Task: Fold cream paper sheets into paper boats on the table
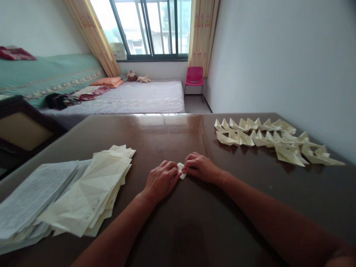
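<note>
A small folded piece of cream paper (181, 171) lies at the middle of the glossy brown table (172, 137), mostly covered by my fingers. My left hand (163, 178) grips its left side with the fingers closed together. From the right, my right hand (202, 167) pinches the other side, fingertips close to those of the left. Only a little of the paper shows between the hands, so its exact folded shape is hidden.
Rows of folded paper boats (258, 137) stand at the table's far right. Creased cream sheets (91, 185) lie on the left, beside a stack of printed paper (36, 196). Beyond the table are a bed (150, 98) and a pink chair (194, 76); a wall borders the right.
</note>
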The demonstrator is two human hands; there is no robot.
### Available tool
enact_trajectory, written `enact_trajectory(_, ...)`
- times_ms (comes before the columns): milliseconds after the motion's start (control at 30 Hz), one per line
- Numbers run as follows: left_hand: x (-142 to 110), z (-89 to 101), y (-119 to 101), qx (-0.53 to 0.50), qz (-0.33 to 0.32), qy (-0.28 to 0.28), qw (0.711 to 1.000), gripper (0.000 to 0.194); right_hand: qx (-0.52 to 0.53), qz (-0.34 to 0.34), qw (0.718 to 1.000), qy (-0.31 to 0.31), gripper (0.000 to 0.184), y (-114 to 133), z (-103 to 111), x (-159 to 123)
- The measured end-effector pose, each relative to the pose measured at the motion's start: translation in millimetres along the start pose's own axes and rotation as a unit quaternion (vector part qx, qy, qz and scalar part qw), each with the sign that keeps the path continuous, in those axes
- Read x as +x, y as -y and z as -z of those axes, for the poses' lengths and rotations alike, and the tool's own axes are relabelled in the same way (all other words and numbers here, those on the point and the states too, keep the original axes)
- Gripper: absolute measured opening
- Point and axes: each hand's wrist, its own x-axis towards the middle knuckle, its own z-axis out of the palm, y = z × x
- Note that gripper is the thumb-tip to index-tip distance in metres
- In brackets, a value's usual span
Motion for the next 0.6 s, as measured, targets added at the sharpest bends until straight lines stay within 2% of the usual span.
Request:
enact_trajectory(133,1.9,-5.4,-2.2,-0.033,0.023,0.003,0.999,0.024,-0.028,-0.068,0.997,-0.019,0.016,9.5,-8.9,2.8)
enact_trajectory(333,1.4,-6.5,-2.1,-0.05,0.04,0.006,0.998,0.021,-0.027,-0.095,0.995,-0.027,0.005,13.2,-10.7,5.8)
enact_trajectory(600,1.7,-11.4,-2.0,-0.054,0.057,0.015,0.997,0.018,-0.08,-0.138,0.986,-0.04,0.01,16.1,-16.7,15.2)
